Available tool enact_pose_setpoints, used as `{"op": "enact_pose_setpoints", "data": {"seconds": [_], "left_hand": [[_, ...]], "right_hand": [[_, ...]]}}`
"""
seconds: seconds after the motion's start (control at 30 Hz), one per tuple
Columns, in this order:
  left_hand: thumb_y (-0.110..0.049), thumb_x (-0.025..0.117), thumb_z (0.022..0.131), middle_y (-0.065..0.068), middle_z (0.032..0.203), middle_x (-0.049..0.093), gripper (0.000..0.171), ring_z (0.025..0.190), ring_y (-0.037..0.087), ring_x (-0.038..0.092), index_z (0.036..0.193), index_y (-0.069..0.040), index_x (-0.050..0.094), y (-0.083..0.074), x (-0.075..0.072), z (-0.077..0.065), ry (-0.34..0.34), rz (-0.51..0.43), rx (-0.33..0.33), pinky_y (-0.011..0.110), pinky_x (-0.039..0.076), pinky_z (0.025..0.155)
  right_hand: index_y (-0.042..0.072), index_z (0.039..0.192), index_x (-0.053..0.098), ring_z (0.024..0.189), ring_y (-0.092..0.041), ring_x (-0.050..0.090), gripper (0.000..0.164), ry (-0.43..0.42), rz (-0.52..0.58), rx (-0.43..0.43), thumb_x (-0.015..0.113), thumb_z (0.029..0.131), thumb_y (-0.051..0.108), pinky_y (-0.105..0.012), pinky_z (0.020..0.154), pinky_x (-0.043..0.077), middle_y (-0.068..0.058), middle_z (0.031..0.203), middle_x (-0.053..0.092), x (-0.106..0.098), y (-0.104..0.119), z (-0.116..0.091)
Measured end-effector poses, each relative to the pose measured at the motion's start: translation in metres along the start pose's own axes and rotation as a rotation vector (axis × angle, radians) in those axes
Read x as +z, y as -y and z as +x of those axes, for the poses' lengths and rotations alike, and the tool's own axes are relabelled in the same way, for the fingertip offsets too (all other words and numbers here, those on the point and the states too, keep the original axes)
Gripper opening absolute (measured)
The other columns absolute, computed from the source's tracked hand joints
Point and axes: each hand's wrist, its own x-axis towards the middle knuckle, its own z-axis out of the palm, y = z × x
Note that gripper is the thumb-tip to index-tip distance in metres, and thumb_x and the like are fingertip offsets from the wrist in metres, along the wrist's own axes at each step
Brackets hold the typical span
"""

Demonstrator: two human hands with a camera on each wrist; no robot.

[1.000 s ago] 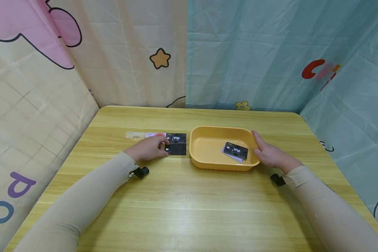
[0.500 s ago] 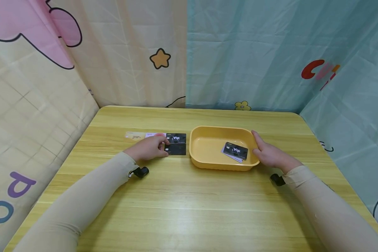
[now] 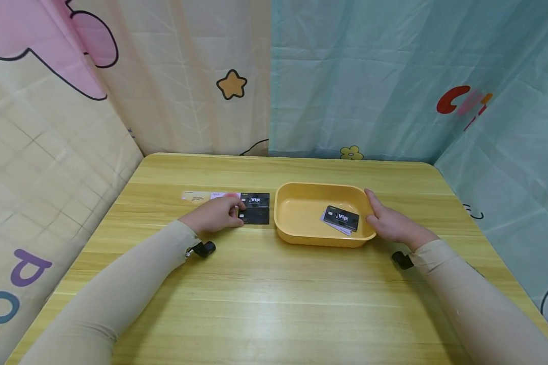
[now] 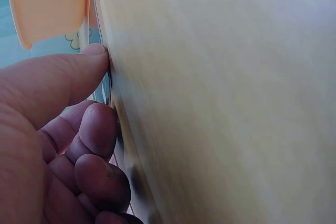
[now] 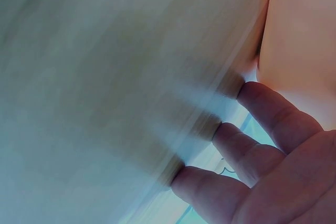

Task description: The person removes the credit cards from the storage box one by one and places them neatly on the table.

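My left hand (image 3: 214,214) is at the left end of a black card (image 3: 254,216) lying on the table, thumb at its near edge and fingertips at its far edge, pinching it. In the left wrist view the thumb (image 4: 79,74) and curled fingers sit low against the tabletop. A black Vip card (image 3: 254,199) lies just behind, with a pink-and-white card (image 3: 220,194) and a cream card (image 3: 195,196) to its left. My right hand (image 3: 395,224) holds the right end of a yellow plastic basin (image 3: 301,239), thumb over the rim; other fingertips (image 5: 231,132) touch the table outside it.
Inside the basin a black Vip card (image 3: 342,218) lies tilted over a pale lilac card (image 3: 334,227). The wooden table (image 3: 274,299) ends at a rounded back edge, close to patterned curtains (image 3: 347,76) at the back and sides.
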Motion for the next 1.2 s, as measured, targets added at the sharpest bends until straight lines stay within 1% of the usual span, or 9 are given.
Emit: {"op": "enact_pose_setpoints", "data": {"seconds": [0.2, 0.4, 0.57, 0.7, 0.83, 0.97, 1.0, 1.07, 1.2], "left_hand": [[-0.024, 0.079, 0.095, 0.002, 0.086, 0.061, 0.042, 0.072, 0.015, 0.054, 0.130, -0.006, 0.066, -0.001, 0.000, -0.001, 0.001, -0.010, -0.003, 0.032, 0.044, 0.073], [-0.025, 0.079, 0.095, 0.001, 0.087, 0.063, 0.043, 0.074, 0.015, 0.055, 0.131, -0.007, 0.065, 0.000, -0.002, -0.003, -0.012, -0.006, 0.001, 0.033, 0.046, 0.075], [-0.026, 0.077, 0.097, 0.001, 0.088, 0.061, 0.043, 0.077, 0.016, 0.055, 0.134, -0.008, 0.063, 0.000, -0.008, -0.003, -0.039, -0.005, -0.010, 0.034, 0.046, 0.076], [-0.026, 0.076, 0.098, 0.002, 0.092, 0.060, 0.046, 0.080, 0.018, 0.055, 0.137, -0.006, 0.062, -0.005, -0.017, -0.002, -0.066, -0.044, -0.010, 0.034, 0.046, 0.076], [-0.026, 0.074, 0.099, 0.004, 0.093, 0.061, 0.050, 0.078, 0.019, 0.054, 0.142, -0.006, 0.059, -0.017, -0.029, -0.001, -0.088, -0.090, 0.013, 0.035, 0.046, 0.073], [-0.029, 0.072, 0.100, 0.005, 0.095, 0.062, 0.052, 0.071, 0.020, 0.053, 0.146, -0.010, 0.056, -0.035, -0.038, 0.004, -0.095, -0.119, 0.060, 0.035, 0.046, 0.068], [-0.029, 0.071, 0.101, 0.005, 0.096, 0.062, 0.052, 0.069, 0.020, 0.052, 0.147, -0.011, 0.056, -0.041, -0.040, 0.005, -0.092, -0.122, 0.072, 0.035, 0.046, 0.066], [-0.030, 0.070, 0.102, 0.005, 0.097, 0.062, 0.051, 0.066, 0.020, 0.052, 0.148, -0.013, 0.055, -0.052, -0.042, 0.009, -0.084, -0.127, 0.104, 0.035, 0.047, 0.066], [-0.030, 0.070, 0.102, 0.005, 0.096, 0.062, 0.051, 0.065, 0.018, 0.051, 0.148, -0.014, 0.055, -0.074, -0.041, 0.021, -0.057, -0.127, 0.163, 0.036, 0.049, 0.070]], "right_hand": [[0.002, 0.166, -0.012, 0.145, -0.051, 0.042, 0.077, 0.005, 0.011, -0.001, 0.036, 0.107, 0.018, -0.066, 0.121, 0.030, -0.039, 0.167, 0.019, -0.001, 0.001, -0.001], [0.002, 0.166, -0.012, 0.144, -0.052, 0.043, 0.077, 0.004, 0.010, -0.004, 0.036, 0.107, 0.018, -0.066, 0.121, 0.030, -0.040, 0.166, 0.020, 0.000, 0.001, -0.001], [0.002, 0.166, -0.012, 0.142, -0.051, 0.044, 0.077, 0.004, 0.008, -0.003, 0.036, 0.107, 0.018, -0.066, 0.120, 0.031, -0.040, 0.166, 0.020, 0.000, 0.002, -0.002], [0.002, 0.166, -0.011, 0.141, -0.050, 0.045, 0.077, 0.002, 0.003, 0.003, 0.036, 0.107, 0.018, -0.066, 0.120, 0.032, -0.039, 0.166, 0.021, -0.001, 0.003, -0.002], [0.003, 0.166, -0.012, 0.144, -0.051, 0.043, 0.077, 0.003, 0.003, 0.007, 0.036, 0.107, 0.018, -0.066, 0.121, 0.030, -0.039, 0.166, 0.020, -0.001, 0.004, -0.002], [0.003, 0.166, -0.013, 0.138, -0.049, 0.048, 0.077, 0.000, -0.008, 0.008, 0.035, 0.108, 0.018, -0.065, 0.119, 0.033, -0.040, 0.165, 0.021, -0.002, 0.004, -0.003], [0.003, 0.166, -0.013, 0.136, -0.048, 0.050, 0.077, -0.001, -0.012, 0.009, 0.035, 0.108, 0.018, -0.065, 0.118, 0.034, -0.040, 0.165, 0.022, -0.002, 0.004, -0.003], [0.003, 0.166, -0.012, 0.132, -0.046, 0.052, 0.077, -0.003, -0.015, 0.008, 0.035, 0.107, 0.018, -0.064, 0.116, 0.036, -0.040, 0.165, 0.023, -0.002, 0.005, -0.003], [0.002, 0.166, -0.012, 0.133, -0.046, 0.051, 0.077, -0.003, -0.015, 0.005, 0.035, 0.107, 0.018, -0.064, 0.117, 0.036, -0.039, 0.166, 0.021, -0.002, 0.005, -0.004]]}}
